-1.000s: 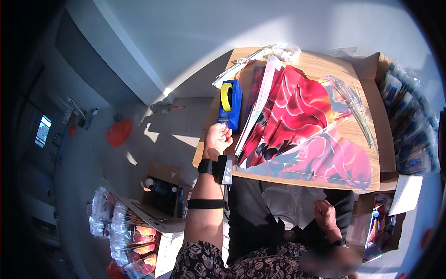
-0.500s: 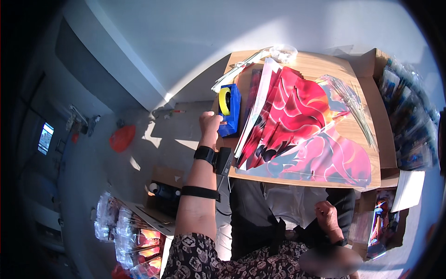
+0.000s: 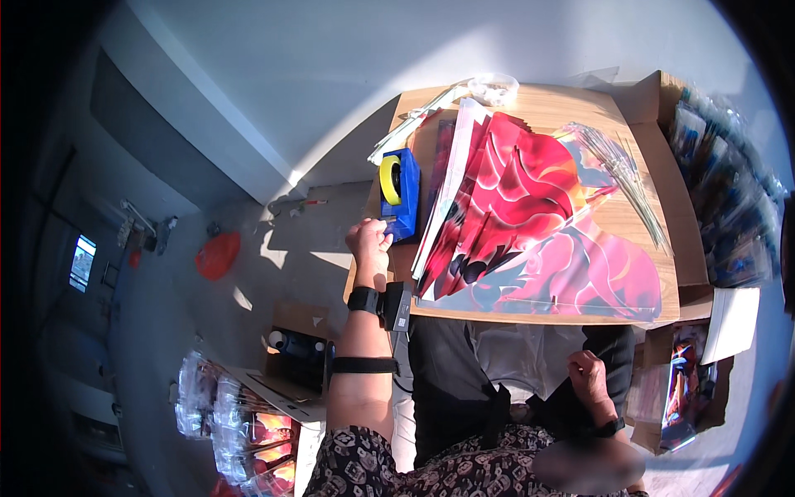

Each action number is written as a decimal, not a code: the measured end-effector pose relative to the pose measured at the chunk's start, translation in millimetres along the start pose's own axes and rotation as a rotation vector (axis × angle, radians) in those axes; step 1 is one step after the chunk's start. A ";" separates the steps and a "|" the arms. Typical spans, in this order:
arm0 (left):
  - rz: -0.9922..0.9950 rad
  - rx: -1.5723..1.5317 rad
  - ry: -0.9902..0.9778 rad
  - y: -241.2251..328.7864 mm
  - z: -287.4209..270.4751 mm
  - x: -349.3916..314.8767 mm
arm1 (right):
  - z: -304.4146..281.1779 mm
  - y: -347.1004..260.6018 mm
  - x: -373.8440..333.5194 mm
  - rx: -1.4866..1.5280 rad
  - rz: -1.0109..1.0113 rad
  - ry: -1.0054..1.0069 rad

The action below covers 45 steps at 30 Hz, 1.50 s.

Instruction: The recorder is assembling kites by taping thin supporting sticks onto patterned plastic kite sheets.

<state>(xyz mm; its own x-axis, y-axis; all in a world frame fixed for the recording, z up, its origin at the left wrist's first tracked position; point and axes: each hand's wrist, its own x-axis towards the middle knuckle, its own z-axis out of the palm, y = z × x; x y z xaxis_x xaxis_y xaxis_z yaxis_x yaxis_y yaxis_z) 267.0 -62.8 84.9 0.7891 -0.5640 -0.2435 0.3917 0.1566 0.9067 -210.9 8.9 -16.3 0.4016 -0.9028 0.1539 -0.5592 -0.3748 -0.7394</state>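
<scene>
My left hand (image 3: 369,238) is at the near end of a blue tape dispenser (image 3: 401,217), its fingers pinched together. What they grip, if anything, is too small to make out. A yellow roll of tape (image 3: 387,181) sits in the dispenser at the table's left edge. Over my lap, my right hand (image 3: 587,378) is curled closed, away from the table; its palm side is hidden. Beside the dispenser lies a fanned stack of red printed sheets (image 3: 523,178), with a paler pink printed sheet (image 3: 592,273) nearer me.
Thin sticks (image 3: 627,186) lie on the right of the wooden table (image 3: 609,101). White strips (image 3: 414,124) and a clear round tub (image 3: 494,88) are at the back. Cardboard boxes (image 3: 660,161) and bagged goods (image 3: 723,186) stand to the right. More bagged goods (image 3: 236,418) are at lower left.
My left hand has drawn slightly toward me and left along the dispenser's near end. The whole view has shifted a little. My right hand stays closed over my lap.
</scene>
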 end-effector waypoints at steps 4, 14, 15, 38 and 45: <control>-0.079 -0.074 0.129 -11.2 -6.4 1.2 | 0.0 -1.6 -0.7 0.012 0.027 -0.005; -0.253 -0.028 0.091 -44.2 -33.9 -10.7 | -0.2 -9.1 5.0 0.080 0.059 -0.001; -0.237 0.076 0.236 -47.2 -31.6 -8.4 | -0.8 -14.2 3.9 0.079 0.083 -0.008; -0.521 0.070 -0.519 -143.0 104.7 -227.4 | -11.0 -29.0 42.2 -0.445 -0.074 0.097; -0.521 0.098 -0.492 -152.6 105.2 -228.0 | -8.7 -25.7 42.0 -0.443 -0.065 0.094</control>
<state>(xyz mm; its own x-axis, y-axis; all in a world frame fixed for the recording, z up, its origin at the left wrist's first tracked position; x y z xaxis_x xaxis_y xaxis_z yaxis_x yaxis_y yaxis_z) -22.5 -43.4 38.3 0.1978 -0.8489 -0.4902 0.5966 -0.2926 0.7473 -186.0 -21.3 14.9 0.3898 -0.8821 0.2644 -0.7997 -0.4667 -0.3778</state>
